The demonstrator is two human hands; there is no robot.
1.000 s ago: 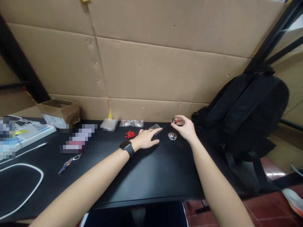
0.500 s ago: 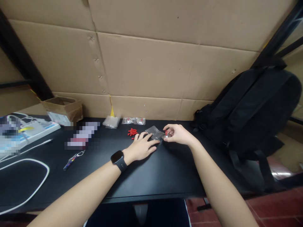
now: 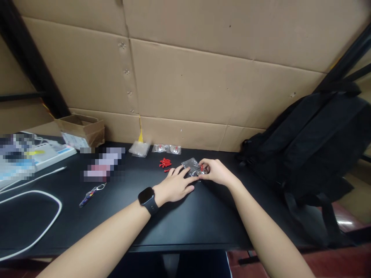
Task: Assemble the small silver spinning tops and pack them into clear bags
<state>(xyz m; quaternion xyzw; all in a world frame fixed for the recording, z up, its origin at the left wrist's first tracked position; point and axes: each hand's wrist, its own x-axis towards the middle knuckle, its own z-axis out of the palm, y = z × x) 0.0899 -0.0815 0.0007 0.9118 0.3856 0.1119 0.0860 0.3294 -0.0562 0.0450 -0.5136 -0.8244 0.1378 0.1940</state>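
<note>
My left hand, with a black watch at the wrist, lies spread on the black table, its fingertips on a clear plastic bag. My right hand pinches a round silvery item with a red part at the bag's right end. Whether the item is inside the bag is too small to tell. Just beyond my left fingers lies a small heap of red pieces. Farther back are two clear packets holding round silvery items with red parts, and a stack of clear bags.
An open cardboard box stands at the back left, near blurred items, a white cable and a keychain. A black backpack fills the right side. Cardboard panels line the back.
My right hand has brought the silvery item left, against the bag's end. My left hand stays spread on the bag. The whole view has shifted slightly.
</note>
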